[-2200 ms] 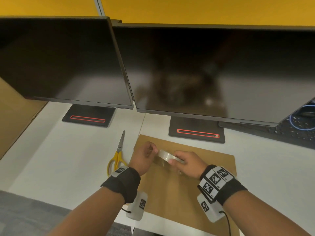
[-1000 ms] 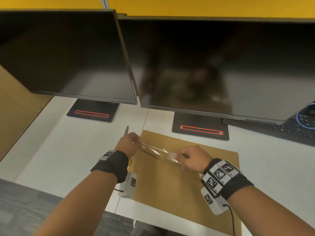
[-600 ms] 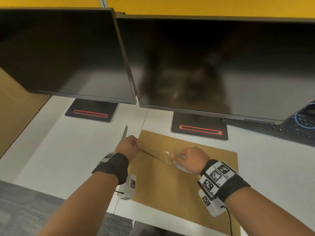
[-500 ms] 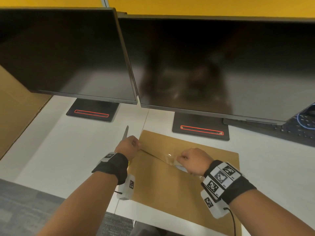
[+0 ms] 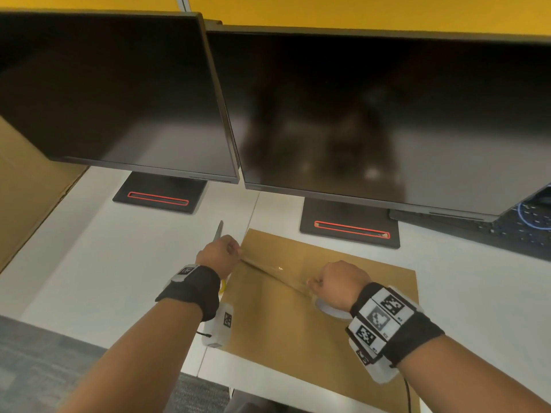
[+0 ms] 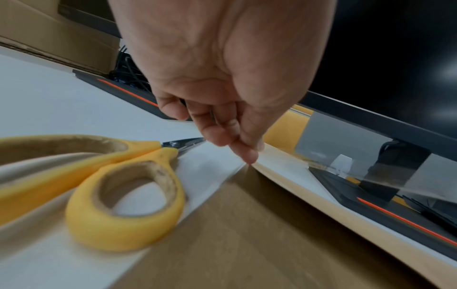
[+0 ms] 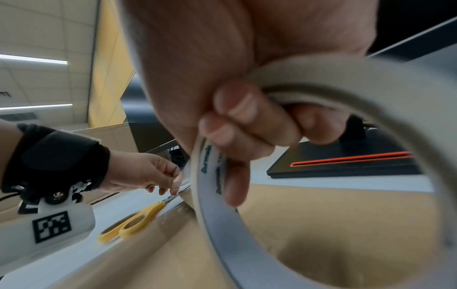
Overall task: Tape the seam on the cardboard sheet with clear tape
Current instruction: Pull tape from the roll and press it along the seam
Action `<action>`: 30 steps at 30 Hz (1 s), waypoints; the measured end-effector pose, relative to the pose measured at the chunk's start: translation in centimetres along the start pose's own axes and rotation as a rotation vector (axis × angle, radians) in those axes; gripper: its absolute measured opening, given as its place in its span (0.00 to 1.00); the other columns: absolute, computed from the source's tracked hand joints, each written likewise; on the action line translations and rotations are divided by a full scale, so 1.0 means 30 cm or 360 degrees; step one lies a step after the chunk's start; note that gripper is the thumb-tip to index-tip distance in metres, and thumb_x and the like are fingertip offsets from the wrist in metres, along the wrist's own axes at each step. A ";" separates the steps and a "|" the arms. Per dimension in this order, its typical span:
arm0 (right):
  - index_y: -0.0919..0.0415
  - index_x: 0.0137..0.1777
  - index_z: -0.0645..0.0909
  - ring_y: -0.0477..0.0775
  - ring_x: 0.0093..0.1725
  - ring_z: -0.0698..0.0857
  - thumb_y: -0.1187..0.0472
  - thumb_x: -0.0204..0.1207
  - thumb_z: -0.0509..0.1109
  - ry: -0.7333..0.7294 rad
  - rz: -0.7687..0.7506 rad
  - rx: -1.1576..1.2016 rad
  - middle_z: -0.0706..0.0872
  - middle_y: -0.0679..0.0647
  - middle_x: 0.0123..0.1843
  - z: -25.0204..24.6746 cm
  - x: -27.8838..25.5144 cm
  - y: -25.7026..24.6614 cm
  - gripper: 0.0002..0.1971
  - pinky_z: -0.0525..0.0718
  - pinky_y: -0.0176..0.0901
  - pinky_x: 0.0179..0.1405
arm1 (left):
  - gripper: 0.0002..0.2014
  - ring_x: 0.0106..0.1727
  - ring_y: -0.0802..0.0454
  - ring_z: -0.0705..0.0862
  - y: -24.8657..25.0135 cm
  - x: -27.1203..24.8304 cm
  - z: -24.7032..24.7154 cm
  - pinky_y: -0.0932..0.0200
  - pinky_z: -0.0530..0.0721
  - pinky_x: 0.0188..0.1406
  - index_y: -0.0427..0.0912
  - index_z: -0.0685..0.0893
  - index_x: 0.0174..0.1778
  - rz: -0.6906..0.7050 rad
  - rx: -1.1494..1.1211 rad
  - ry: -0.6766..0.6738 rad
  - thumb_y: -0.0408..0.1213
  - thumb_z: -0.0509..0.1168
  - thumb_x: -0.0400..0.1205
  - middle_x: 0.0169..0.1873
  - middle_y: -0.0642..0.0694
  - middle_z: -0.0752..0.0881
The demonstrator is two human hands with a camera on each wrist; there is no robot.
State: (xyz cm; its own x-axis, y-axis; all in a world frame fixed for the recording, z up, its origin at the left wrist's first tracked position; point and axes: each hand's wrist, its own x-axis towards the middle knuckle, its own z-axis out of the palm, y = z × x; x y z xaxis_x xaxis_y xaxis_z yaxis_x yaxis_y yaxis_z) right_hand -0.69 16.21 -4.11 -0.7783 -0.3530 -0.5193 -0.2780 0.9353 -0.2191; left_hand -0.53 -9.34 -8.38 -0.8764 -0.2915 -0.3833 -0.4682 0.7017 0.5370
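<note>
A brown cardboard sheet (image 5: 298, 323) lies flat on the white desk. My left hand (image 5: 222, 251) pinches the free end of a clear tape strip (image 5: 274, 268) at the sheet's left edge; in the left wrist view the fingertips (image 6: 247, 154) sit right at that edge. My right hand (image 5: 337, 283) grips the tape roll (image 7: 321, 176) over the middle of the sheet, with fingers curled through its core. The strip runs taut between both hands, low over the cardboard. The roll (image 5: 331, 310) shows only partly under my right hand in the head view.
Yellow-handled scissors (image 6: 111, 195) lie on the desk just left of the sheet, under my left wrist. Two dark monitors (image 5: 357, 114) on black bases (image 5: 348, 228) stand close behind. A large cardboard panel (image 5: 26, 189) leans at the far left, and a keyboard (image 5: 521, 231) lies at the right.
The hands have drawn apart and pulled out a longer strip. My left hand has gone to the sheet's left edge, my right has moved right with the roll, and the strip has come down toward the cardboard.
</note>
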 end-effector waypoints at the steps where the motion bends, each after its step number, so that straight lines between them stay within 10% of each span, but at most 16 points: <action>1: 0.59 0.37 0.78 0.55 0.39 0.79 0.44 0.82 0.51 0.0012 -0.0021 0.0033 0.78 0.52 0.34 -0.001 -0.003 0.004 0.23 0.73 0.42 0.35 | 0.09 0.52 0.42 0.85 -0.002 0.001 -0.005 0.45 0.83 0.59 0.51 0.81 0.40 -0.0002 -0.0005 -0.0006 0.35 0.56 0.80 0.47 0.47 0.89; 12: 0.53 0.33 0.74 0.52 0.30 0.87 0.47 0.78 0.58 -0.0125 0.0001 0.0226 0.88 0.53 0.35 -0.033 -0.031 0.026 0.15 0.79 0.38 0.31 | 0.12 0.46 0.48 0.84 -0.063 0.006 0.022 0.47 0.80 0.60 0.55 0.80 0.34 0.0010 0.0133 0.0045 0.35 0.57 0.80 0.44 0.56 0.88; 19: 0.57 0.30 0.71 0.56 0.36 0.81 0.47 0.79 0.60 -0.0168 0.0058 -0.0002 0.77 0.51 0.29 -0.008 -0.006 -0.018 0.19 0.71 0.37 0.26 | 0.06 0.51 0.49 0.85 -0.080 0.032 0.044 0.52 0.68 0.60 0.56 0.78 0.42 0.0080 0.0359 0.0089 0.43 0.59 0.83 0.46 0.55 0.87; 30: 0.62 0.54 0.82 0.58 0.50 0.84 0.48 0.80 0.60 -0.0130 0.0138 -0.0107 0.87 0.57 0.54 0.006 -0.004 -0.050 0.18 0.76 0.42 0.42 | 0.09 0.48 0.50 0.86 -0.068 0.022 0.060 0.52 0.67 0.60 0.56 0.79 0.44 0.0170 0.0539 0.0170 0.39 0.56 0.82 0.44 0.55 0.88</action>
State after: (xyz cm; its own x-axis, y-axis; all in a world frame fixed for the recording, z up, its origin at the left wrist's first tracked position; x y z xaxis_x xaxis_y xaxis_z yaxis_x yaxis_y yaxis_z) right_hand -0.09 14.83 -3.86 -0.7532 -0.2694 -0.6001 -0.2511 0.9610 -0.1162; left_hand 0.05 -9.80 -11.10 -0.9334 -0.2588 -0.2485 -0.3256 0.9020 0.2835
